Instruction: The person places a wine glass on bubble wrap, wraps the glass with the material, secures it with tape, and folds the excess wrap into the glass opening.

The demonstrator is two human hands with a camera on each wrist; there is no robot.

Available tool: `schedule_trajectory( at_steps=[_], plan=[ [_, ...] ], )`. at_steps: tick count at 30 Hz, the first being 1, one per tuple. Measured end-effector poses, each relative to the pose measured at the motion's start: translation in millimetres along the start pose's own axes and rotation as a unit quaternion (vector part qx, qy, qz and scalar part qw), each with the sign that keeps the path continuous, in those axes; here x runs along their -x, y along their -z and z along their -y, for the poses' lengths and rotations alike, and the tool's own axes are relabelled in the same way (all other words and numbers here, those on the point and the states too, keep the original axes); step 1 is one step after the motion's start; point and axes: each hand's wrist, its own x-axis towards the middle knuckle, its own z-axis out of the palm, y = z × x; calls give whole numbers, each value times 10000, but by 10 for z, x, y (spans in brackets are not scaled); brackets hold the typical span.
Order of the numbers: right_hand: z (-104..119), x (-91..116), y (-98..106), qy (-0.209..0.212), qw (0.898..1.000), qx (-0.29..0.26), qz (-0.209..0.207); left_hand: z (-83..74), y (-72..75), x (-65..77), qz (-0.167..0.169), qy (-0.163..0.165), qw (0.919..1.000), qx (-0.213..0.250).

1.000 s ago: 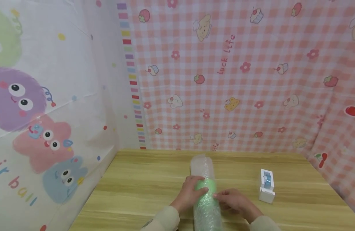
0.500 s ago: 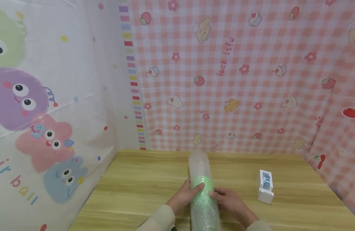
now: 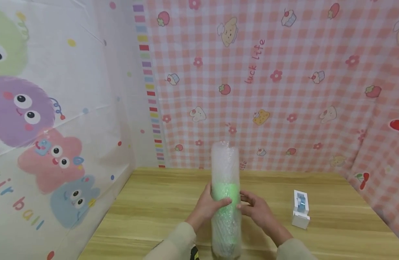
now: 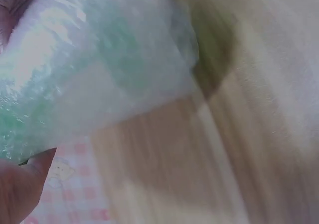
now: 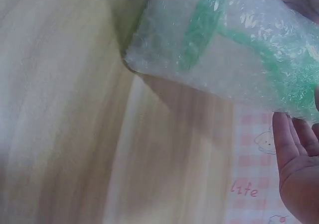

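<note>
A long bundle of bubble wrap with something green showing through it stands nearly upright in the head view, its lower end down at the wooden table. My left hand grips its left side, thumb laid across the front over the green part. From the right, my right hand holds it with the thumb at the edge and fingers reaching behind. The right wrist view shows green shapes under the wrap and fingers against its side. In the left wrist view the bundle is blurred.
A white tape dispenser with a blue roll stands on the table to the right. A pink checked cloth hangs behind the table, and a white cartoon-print sheet covers the left side. A yellow-and-black item shows by the left sleeve.
The bundle has gone from lying along the table to nearly upright, its far end raised against the cloth. Both hands have moved up with it, still on its sides.
</note>
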Motion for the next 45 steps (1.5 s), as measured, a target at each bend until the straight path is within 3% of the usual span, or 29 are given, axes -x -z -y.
schedule_trajectory(
  at_steps=[9, 15, 21, 30, 34, 40, 45],
  plan=[
    [200, -41, 12, 71, 10000, -52, 25, -130, 43, -56, 96, -264, 9992, -267],
    [333, -105, -43, 258, 9980, 566, -82, -132, 46, -37, 107, -461, 9962, -730],
    [390, -134, -91, 640, 9946, 728, -378, -89, 38, -13, 77, -726, 9907, -1144],
    [384, -110, -185, 702, 9944, 691, -390, 39, 93, 26, 100, -633, 9922, -1069],
    [399, -106, -237, 696, 9942, 735, -365, 43, 151, 65, 258, -790, 9925, -900],
    [426, -127, -282, 670, 9920, 956, -472, -149, 232, 26, 439, -859, 9952, -161],
    [445, -144, -277, 593, 9901, 1169, -502, -285, 232, -74, 380, -811, 9959, 100]
  ],
)
